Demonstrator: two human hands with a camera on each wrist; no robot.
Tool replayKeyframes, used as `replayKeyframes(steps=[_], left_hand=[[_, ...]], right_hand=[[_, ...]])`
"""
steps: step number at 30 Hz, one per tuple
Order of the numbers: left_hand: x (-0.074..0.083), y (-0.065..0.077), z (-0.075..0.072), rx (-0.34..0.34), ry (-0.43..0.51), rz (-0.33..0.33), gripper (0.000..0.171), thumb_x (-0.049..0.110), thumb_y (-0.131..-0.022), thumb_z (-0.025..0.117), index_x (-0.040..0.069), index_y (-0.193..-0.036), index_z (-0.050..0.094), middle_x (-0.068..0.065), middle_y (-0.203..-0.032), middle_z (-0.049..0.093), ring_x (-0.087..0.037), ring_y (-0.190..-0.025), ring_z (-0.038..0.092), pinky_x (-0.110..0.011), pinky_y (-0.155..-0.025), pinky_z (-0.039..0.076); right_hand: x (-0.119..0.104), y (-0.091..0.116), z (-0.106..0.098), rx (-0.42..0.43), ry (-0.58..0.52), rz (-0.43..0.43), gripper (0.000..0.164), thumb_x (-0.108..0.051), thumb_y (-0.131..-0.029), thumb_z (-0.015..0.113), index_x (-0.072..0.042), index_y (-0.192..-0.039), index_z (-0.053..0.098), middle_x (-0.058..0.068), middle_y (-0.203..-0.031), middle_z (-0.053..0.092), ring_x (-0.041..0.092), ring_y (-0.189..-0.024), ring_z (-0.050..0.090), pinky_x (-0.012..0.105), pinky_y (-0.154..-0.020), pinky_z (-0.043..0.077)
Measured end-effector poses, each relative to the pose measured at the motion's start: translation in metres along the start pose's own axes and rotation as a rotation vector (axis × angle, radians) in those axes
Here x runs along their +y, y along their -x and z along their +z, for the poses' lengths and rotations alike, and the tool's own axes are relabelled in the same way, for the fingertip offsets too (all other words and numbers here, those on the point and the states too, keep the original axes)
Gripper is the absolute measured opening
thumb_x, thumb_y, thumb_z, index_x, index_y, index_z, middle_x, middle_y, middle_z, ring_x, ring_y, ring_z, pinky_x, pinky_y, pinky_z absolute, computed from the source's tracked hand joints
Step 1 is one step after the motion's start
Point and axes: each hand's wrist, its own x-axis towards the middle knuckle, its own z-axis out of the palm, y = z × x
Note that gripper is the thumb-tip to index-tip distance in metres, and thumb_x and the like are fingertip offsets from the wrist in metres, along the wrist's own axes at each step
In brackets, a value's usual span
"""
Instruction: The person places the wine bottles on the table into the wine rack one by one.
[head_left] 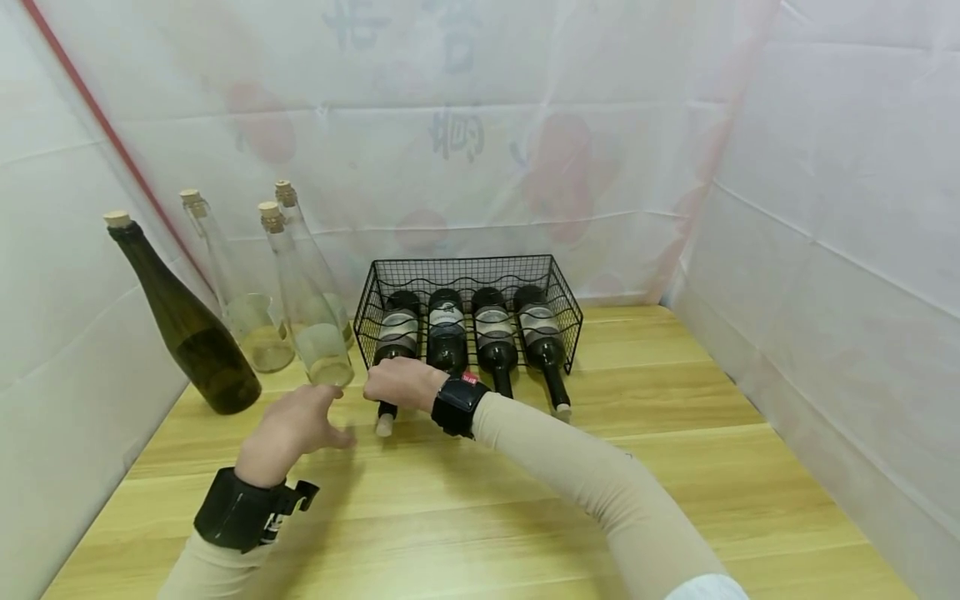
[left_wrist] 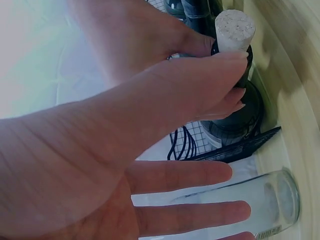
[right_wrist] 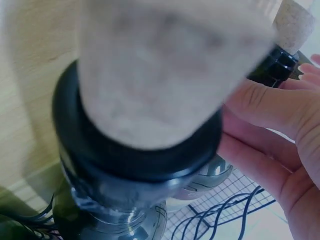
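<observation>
Several dark wine bottles with labels and corks lie in a black wire rack point(head_left: 465, 268), necks toward me. My right hand point(head_left: 402, 382) grips the neck of the leftmost wine bottle point(head_left: 399, 327), whose cork point(left_wrist: 234, 31) sticks out past the fingers. In the right wrist view, the cork point(right_wrist: 170, 75) of another bottle looms close to the camera, left of my right hand point(right_wrist: 280, 125). My left hand point(head_left: 292, 427) hovers over the table to the left, fingers extended and thumb apart, holding nothing. Its thumb overlaps the gripped neck in the left wrist view.
Three clear corked bottles stand left of the rack, the nearest clear bottle point(head_left: 311, 321) just beyond my left hand. A dark green corked bottle point(head_left: 187, 329) stands at the far left. White sheeting point(head_left: 637, 167) encloses the wooden table point(head_left: 600, 492) at the back and sides.
</observation>
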Motion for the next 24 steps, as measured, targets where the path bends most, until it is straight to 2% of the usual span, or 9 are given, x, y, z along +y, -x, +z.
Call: replayKeyframes(steps=[4,8,13,17,20,24], left_hand=[[-0.003,0.000,-0.004,-0.008,0.007,-0.011,0.080,0.038,-0.078,0.088,-0.004,-0.139,0.058,-0.031,-0.134,0.064,-0.051,-0.115,0.064,-0.056,-0.086,0.058],[-0.009,0.000,-0.009,0.007,-0.001,-0.029,0.083,0.041,-0.078,0.088,-0.004,-0.141,0.057,-0.032,-0.135,0.062,-0.052,-0.114,0.064,-0.058,-0.082,0.058],[-0.020,-0.001,-0.016,0.032,-0.003,-0.099,0.090,0.047,-0.081,0.085,-0.003,-0.147,0.049,-0.035,-0.139,0.057,-0.056,-0.114,0.061,-0.060,-0.075,0.056],[-0.031,-0.002,-0.019,0.098,0.037,-0.095,0.097,0.046,-0.083,0.083,-0.008,-0.151,0.041,-0.040,-0.141,0.052,-0.061,-0.116,0.057,-0.064,-0.080,0.055],[-0.039,-0.005,-0.021,0.159,0.079,-0.079,0.098,0.043,-0.084,0.083,-0.013,-0.150,0.038,-0.042,-0.143,0.048,-0.063,-0.120,0.053,-0.068,-0.087,0.052],[-0.049,-0.013,-0.022,0.213,0.132,-0.068,0.097,0.040,-0.086,0.082,-0.018,-0.148,0.035,-0.045,-0.142,0.045,-0.064,-0.123,0.048,-0.070,-0.091,0.050]], right_hand=[[0.001,0.004,-0.004,-0.019,-0.040,0.030,0.023,-0.014,-0.103,0.061,-0.024,-0.119,0.075,-0.008,-0.113,0.076,0.008,-0.095,0.071,0.020,-0.077,0.057],[0.006,0.014,-0.010,-0.022,-0.125,0.093,0.042,-0.006,-0.098,0.068,-0.025,-0.135,0.068,-0.008,-0.130,0.072,0.013,-0.114,0.069,0.025,-0.087,0.060],[0.016,0.033,-0.017,-0.001,-0.327,0.100,0.045,-0.009,-0.094,0.075,-0.023,-0.136,0.067,-0.003,-0.136,0.069,0.015,-0.120,0.067,0.026,-0.095,0.058],[0.022,0.047,-0.023,-0.004,-0.476,0.083,0.047,-0.019,-0.093,0.078,-0.020,-0.138,0.065,0.000,-0.140,0.067,0.017,-0.119,0.068,0.025,-0.095,0.057],[0.024,0.056,-0.024,-0.015,-0.521,0.075,0.046,-0.020,-0.095,0.076,-0.018,-0.140,0.064,0.000,-0.142,0.066,0.020,-0.119,0.069,0.023,-0.094,0.057],[0.025,0.065,-0.023,-0.019,-0.528,0.069,0.046,-0.021,-0.097,0.074,-0.016,-0.141,0.063,0.002,-0.143,0.065,0.022,-0.123,0.067,0.024,-0.100,0.054]])
